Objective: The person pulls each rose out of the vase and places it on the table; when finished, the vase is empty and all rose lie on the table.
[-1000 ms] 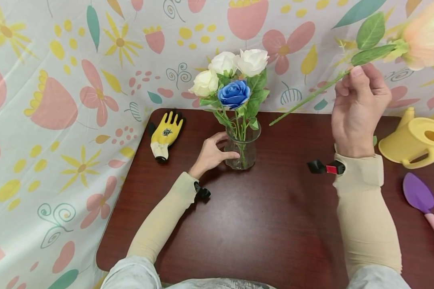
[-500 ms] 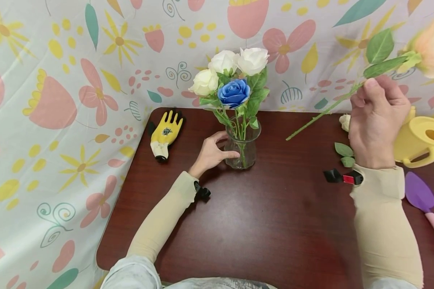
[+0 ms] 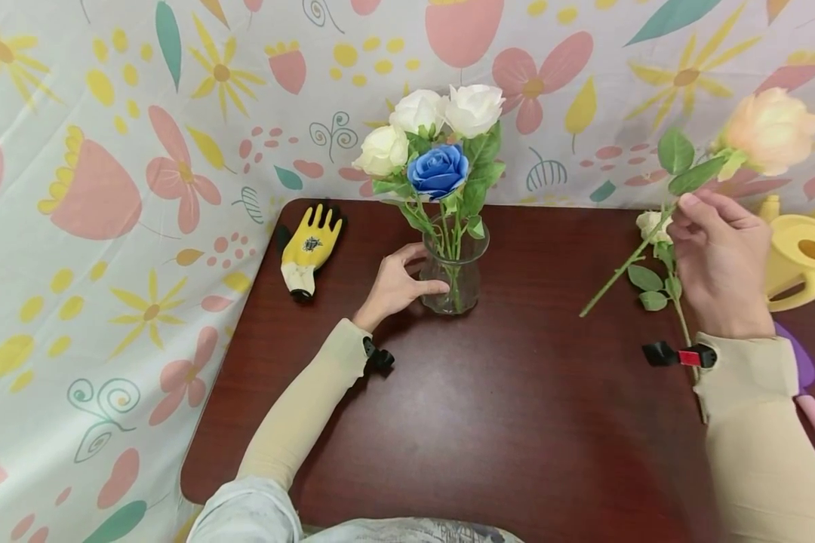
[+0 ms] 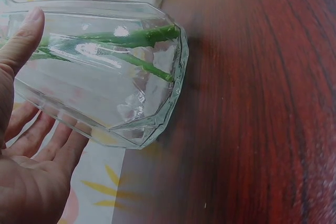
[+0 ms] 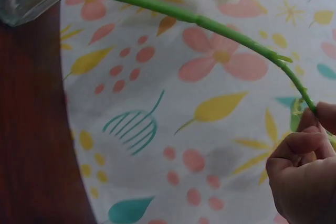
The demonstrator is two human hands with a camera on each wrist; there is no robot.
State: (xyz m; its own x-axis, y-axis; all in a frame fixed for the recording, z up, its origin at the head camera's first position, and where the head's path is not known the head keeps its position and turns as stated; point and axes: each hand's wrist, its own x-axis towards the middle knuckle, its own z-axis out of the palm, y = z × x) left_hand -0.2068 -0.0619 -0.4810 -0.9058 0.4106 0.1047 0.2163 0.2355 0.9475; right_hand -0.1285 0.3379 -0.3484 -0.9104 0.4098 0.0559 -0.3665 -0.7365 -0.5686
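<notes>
On the desk (image 3: 502, 422), a glove (image 3: 310, 249) lies left of my left hand (image 3: 395, 286); the vase (image 3: 472, 280), roses (image 3: 438, 172) inside, stands just right of it. Right of my right hand (image 3: 727, 260) sits the watering can (image 3: 786, 256).

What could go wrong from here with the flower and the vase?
The glass vase, bearing tall blue and white roses, might tip if the left hand holding it slips.

The peach rose, pinched by its stem in the right hand, could snag the loose white rose on the table.
</notes>
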